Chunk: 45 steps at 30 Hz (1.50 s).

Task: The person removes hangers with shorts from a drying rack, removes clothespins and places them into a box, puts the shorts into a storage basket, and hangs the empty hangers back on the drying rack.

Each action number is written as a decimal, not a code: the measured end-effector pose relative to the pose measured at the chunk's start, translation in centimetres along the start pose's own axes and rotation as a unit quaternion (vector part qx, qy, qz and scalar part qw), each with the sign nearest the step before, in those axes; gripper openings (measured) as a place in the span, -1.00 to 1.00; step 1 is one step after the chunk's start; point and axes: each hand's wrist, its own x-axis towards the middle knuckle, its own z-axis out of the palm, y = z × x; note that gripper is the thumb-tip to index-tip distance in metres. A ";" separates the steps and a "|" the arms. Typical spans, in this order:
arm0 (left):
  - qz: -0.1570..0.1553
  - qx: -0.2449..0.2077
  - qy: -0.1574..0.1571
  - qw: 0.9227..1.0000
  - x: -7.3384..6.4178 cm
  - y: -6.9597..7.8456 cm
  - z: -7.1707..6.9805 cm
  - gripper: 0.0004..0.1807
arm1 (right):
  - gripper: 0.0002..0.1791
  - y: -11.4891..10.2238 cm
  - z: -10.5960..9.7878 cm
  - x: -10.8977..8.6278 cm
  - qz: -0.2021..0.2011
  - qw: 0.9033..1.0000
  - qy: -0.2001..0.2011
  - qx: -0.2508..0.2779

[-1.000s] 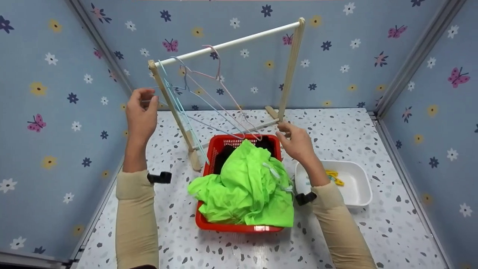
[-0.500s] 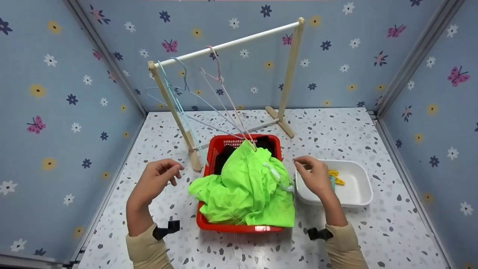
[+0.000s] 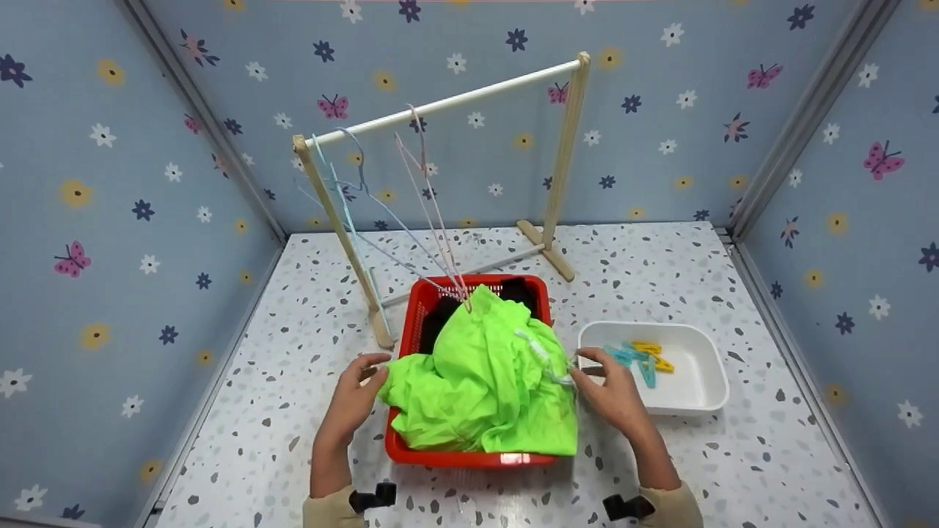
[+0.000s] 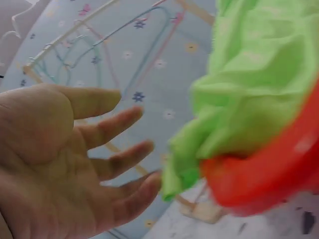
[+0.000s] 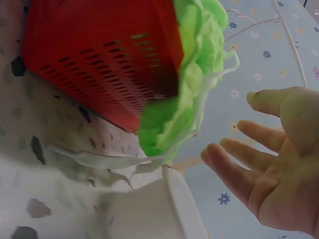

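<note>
A bright green garment (image 3: 477,381) with a white drawstring (image 3: 538,350) lies heaped in a red basket (image 3: 469,460), spilling over its rim. Dark cloth (image 3: 438,323) shows beneath it at the back. To the left, my left hand (image 3: 353,400) has its fingertips right at the garment's edge. In the left wrist view that hand's fingers (image 4: 117,164) are spread, with a gap before the cloth. My right hand (image 3: 615,392) is beside the drawstring at the basket's right side. Its fingers (image 5: 254,154) look loosely extended and hold nothing in the right wrist view.
Behind the basket stands a wooden rack with a white rail (image 3: 469,95). Pink (image 3: 433,205), blue (image 3: 400,220) and light-blue hangers (image 3: 345,205) hang toward its left end. At the right, a white tub (image 3: 693,374) holds yellow and blue clothespins (image 3: 645,357). Patterned walls enclose the table.
My left hand has come down from beside the rack to the garment's left edge. My right hand moved down from behind the basket to its right side. The pink hanger has swung.
</note>
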 end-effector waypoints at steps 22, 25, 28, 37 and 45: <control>-0.061 0.081 0.068 0.993 -0.1 -1.7 1.3 -0.68 | -0.29 1.1 1.7 -0.2 0.105 0.971 -0.154 0.148; -0.056 0.082 0.067 0.993 -0.1 -1.1 1.2 -0.77 | -0.42 -0.3 1.2 -0.4 0.095 0.968 -0.164 0.164; -0.058 0.032 0.040 0.997 -0.1 -0.3 1.3 -0.81 | -0.63 -1.2 0.8 -0.5 0.095 0.975 -0.127 0.156; -0.019 -0.087 -0.076 0.993 -0.3 1.1 2.3 -0.53 | -0.83 -2.3 1.6 2.4 0.099 0.969 -0.038 0.225; 0.041 0.120 -0.235 0.964 -1.1 1.8 4.4 -0.26 | -0.85 -5.7 3.6 7.5 0.039 0.966 -0.013 0.253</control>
